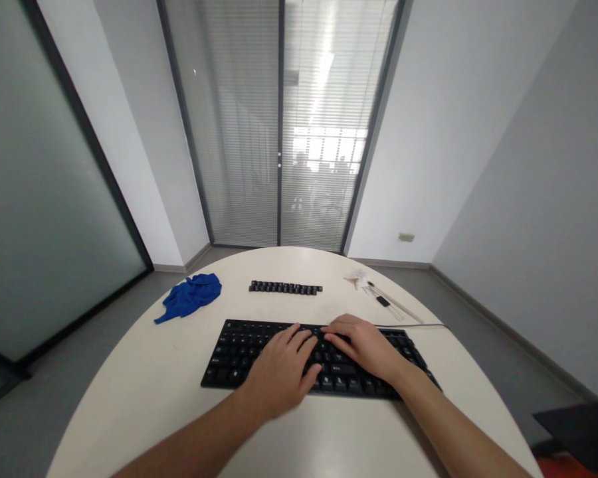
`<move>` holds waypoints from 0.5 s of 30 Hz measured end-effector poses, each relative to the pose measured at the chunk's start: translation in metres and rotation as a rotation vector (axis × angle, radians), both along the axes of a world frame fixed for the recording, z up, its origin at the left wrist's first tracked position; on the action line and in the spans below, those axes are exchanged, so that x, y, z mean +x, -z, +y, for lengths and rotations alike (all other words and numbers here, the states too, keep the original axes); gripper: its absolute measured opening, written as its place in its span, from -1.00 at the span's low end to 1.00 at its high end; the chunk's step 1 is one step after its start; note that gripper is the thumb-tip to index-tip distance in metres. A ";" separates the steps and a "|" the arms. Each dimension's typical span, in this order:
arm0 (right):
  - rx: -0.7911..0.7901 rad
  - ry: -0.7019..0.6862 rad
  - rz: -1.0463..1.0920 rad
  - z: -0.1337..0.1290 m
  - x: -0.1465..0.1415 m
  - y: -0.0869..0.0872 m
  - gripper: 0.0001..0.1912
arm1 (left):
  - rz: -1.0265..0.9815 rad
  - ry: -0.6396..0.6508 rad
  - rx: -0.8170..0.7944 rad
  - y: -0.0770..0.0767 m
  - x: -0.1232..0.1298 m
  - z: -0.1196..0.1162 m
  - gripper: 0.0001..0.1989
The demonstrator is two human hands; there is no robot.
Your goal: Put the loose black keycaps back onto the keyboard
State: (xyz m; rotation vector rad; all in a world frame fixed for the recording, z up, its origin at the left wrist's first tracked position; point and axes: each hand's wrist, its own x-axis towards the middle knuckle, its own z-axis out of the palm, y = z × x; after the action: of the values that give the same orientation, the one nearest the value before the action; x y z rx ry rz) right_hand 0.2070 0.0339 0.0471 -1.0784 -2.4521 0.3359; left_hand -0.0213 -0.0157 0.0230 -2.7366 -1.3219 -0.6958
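Note:
A black keyboard (229,362) lies flat in front of me on the white round table (144,398). My left hand (282,368) rests across its middle, palm down, fingers stretched and apart, thumb over the lower keys. From the right, my right hand (361,342) reaches over the upper middle keys. Its thumb and index finger are drawn together close to the left fingertips; anything between them is too small to make out. Both hands cover part of the keys. Beyond the keyboard, loose black keycaps (285,287) are lined up in two rows.
A crumpled blue cloth (192,295) is at the left edge. At the back right are a crumpled white tissue (359,279), a thin brush (393,302) and a wire tool with a black handle (383,301). The cable (418,325) runs off rightward. A dark chair (583,431) stands lower right.

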 end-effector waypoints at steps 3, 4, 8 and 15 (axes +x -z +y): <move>0.018 0.003 -0.002 0.000 0.000 0.001 -0.72 | 0.002 0.003 0.000 0.001 0.000 0.001 -0.56; 0.019 0.007 0.002 0.000 -0.001 0.001 -0.72 | 0.003 0.004 0.001 0.002 0.000 0.001 -0.56; 0.013 0.018 0.024 -0.001 -0.002 0.000 -0.74 | 0.003 -0.002 -0.003 0.003 0.000 0.001 -0.56; 0.057 0.020 -0.160 -0.018 -0.009 -0.017 -0.65 | 0.045 -0.036 -0.024 -0.001 0.000 0.000 -0.48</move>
State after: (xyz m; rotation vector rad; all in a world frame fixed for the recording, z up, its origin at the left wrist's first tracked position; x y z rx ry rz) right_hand 0.1982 0.0163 0.0641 -1.1447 -2.5715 0.1784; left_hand -0.0212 -0.0156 0.0239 -2.7221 -1.3756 -0.6165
